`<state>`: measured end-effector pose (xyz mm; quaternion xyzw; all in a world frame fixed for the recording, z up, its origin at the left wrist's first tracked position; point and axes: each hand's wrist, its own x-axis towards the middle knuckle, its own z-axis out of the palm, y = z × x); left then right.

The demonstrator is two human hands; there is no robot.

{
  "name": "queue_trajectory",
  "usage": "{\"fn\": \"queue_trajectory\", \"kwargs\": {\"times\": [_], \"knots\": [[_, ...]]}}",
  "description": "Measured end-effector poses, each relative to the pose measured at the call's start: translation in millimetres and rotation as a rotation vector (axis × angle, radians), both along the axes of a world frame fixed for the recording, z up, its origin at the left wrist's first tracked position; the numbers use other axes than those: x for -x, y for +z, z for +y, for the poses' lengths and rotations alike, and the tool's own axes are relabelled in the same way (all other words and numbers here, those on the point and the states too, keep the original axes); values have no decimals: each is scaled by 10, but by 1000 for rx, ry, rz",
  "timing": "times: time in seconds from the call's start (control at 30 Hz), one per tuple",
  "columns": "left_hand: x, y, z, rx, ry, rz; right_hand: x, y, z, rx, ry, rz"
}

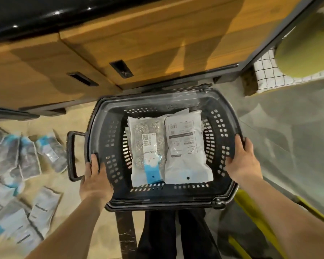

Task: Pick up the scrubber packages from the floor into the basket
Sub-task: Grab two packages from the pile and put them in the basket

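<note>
Left hand clamped on the left rim of the black basket, fingers curled over the edge; right hand gripping the right rim likewise. Two scrubber packages in basket, side by side, touching: clear-front package left, white-backed package right. More scrubber packages scattered on the floor left of basket. Wooden cabinet just beyond

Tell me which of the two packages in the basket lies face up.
The left package in the basket: its clear front shows the steel scrubbers and a blue tab. The right package shows its white printed back.
</note>
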<state>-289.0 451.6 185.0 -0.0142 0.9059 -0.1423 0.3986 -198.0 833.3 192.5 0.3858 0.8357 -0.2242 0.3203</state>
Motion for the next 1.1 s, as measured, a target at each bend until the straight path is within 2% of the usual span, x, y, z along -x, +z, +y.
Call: {"fn": "queue_trajectory", "kwargs": {"times": [0.13,0.3,0.53,0.83,0.97,1.03,1.1], "knots": [[75,-47,-220,-41,19,-26,-3,-7,-130,-13,42,-42],[244,-24,-570,-50,38,-71,131,0,-396,42,121,4],[360,8,-1228,-149,109,16,445,-30,-966,58,223,27],[514,90,-2125,-239,148,-23,684,-32,-1781,17,283,3],[536,93,-2287,-310,184,-46,794,159,-1991,-95,300,-204],[524,136,-2445,-350,211,-13,888,271,-2276,-240,303,-190],[494,171,-2516,-404,151,84,954,374,-2597,-372,380,-116]]}}
